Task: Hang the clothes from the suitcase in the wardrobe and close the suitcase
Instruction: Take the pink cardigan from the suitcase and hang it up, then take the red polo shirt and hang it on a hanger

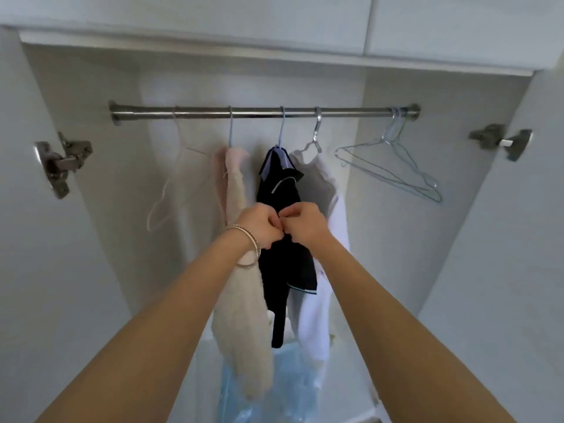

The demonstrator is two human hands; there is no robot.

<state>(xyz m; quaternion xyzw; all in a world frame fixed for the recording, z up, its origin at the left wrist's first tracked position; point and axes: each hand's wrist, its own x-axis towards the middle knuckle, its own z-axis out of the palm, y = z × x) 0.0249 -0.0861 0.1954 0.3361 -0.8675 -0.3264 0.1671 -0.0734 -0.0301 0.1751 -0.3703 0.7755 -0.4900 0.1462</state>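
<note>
A dark navy shirt (279,193) with pale piping hangs on a blue hanger from the steel rail (195,112) of the open wardrobe. My left hand (261,225) and my right hand (305,221) meet at its front placket, each pinching the fabric with curled fingers. A cream fluffy garment (236,300) hangs just left of it, partly behind my left forearm. A white garment (320,300) hangs just right of it on a metal hanger. The suitcase is out of view.
An empty pale hanger (171,193) hangs at the rail's left. Two or three empty wire hangers (393,169) hang at its right end. Door hinges (62,163) stick out on both side walls. Light blue plastic-wrapped stuff (268,389) lies at the bottom.
</note>
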